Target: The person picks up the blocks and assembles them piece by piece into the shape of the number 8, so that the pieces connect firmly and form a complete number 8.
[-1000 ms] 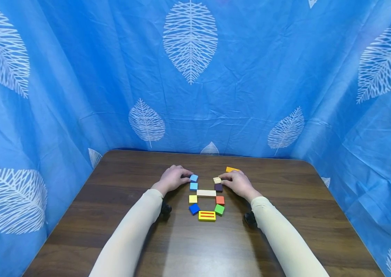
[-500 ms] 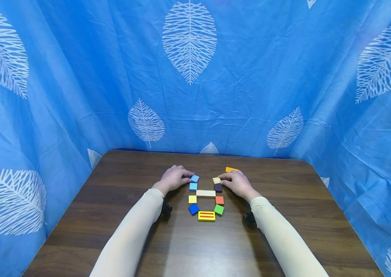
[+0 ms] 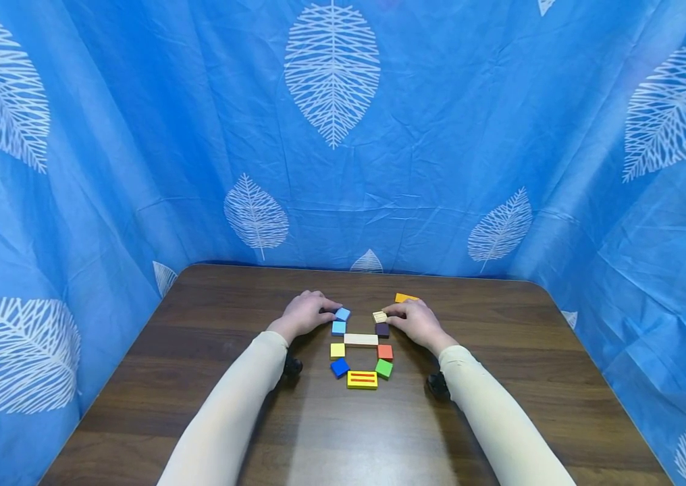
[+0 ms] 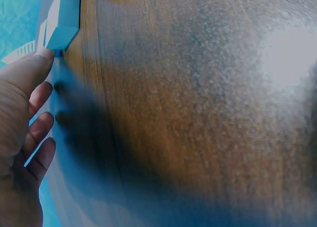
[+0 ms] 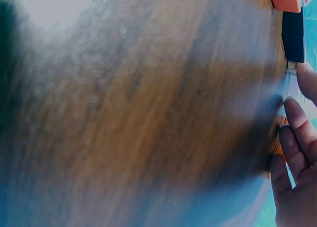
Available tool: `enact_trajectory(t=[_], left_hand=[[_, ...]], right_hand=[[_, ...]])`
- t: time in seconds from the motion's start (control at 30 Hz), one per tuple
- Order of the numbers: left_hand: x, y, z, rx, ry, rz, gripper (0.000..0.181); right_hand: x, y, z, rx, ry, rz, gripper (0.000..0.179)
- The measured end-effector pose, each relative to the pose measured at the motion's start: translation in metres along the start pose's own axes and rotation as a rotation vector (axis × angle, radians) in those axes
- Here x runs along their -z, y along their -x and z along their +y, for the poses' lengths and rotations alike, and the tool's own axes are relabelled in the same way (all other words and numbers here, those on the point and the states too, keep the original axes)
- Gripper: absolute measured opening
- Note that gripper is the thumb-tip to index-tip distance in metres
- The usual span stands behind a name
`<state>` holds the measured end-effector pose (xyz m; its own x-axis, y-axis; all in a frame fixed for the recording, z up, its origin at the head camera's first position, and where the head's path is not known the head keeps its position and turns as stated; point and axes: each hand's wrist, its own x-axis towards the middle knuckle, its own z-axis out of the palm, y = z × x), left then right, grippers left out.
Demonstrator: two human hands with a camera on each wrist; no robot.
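My left hand [image 3: 303,314] pinches a light blue block [image 3: 343,314] between thumb and fingertips, at the far left end of an arrangement of blocks on the table. Just nearer lies a second light blue block [image 3: 339,328], large in the left wrist view. Opposite, my right hand [image 3: 417,322] holds a pale wooden block with stripes [image 3: 379,316] by its right side. A dark purple block [image 3: 382,330] lies just in front of that one. In the right wrist view the thumb and fingertips mostly hide the pale block, while the dark block [image 5: 293,36] shows above them.
A long cream block [image 3: 361,339] bridges the two sides. Nearer lie yellow [image 3: 337,350], red-orange [image 3: 385,352], blue [image 3: 339,367] and green [image 3: 383,368] blocks, with a yellow red-striped block [image 3: 362,379] at the front. An orange block [image 3: 405,297] lies behind my right hand.
The far light blue block has shifted slightly to the right with my left fingers, toward the middle. My right hand and the other blocks look the same.
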<state>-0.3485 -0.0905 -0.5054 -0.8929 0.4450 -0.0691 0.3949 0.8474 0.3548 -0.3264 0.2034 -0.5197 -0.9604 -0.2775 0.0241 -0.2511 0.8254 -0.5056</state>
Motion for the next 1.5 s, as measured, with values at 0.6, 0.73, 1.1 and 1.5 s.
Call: enact_trajectory(t=[0.6, 0.73, 1.1, 1.5], left_hand=[[0.0015, 0.0042, 0.0035, 0.017, 0.027, -0.008, 0.037], [0.0010, 0.0040, 0.0031, 0.018, 0.027, -0.010, 0.037], [0.0001, 0.0024, 0.0013, 0.026, 0.035, -0.012, 0.038], [-0.0005, 0.0025, 0.0006, 0.016, 0.029, -0.015, 0.038]], right_hand=[[0.0022, 0.0027, -0.0025, -0.001, 0.000, -0.009, 0.030], [0.0021, 0.0022, -0.0023, 0.006, 0.005, -0.007, 0.030], [0.0023, 0.0018, -0.0021, 0.010, 0.008, -0.008, 0.030], [0.0024, 0.0031, -0.0031, -0.013, -0.001, -0.009, 0.032]])
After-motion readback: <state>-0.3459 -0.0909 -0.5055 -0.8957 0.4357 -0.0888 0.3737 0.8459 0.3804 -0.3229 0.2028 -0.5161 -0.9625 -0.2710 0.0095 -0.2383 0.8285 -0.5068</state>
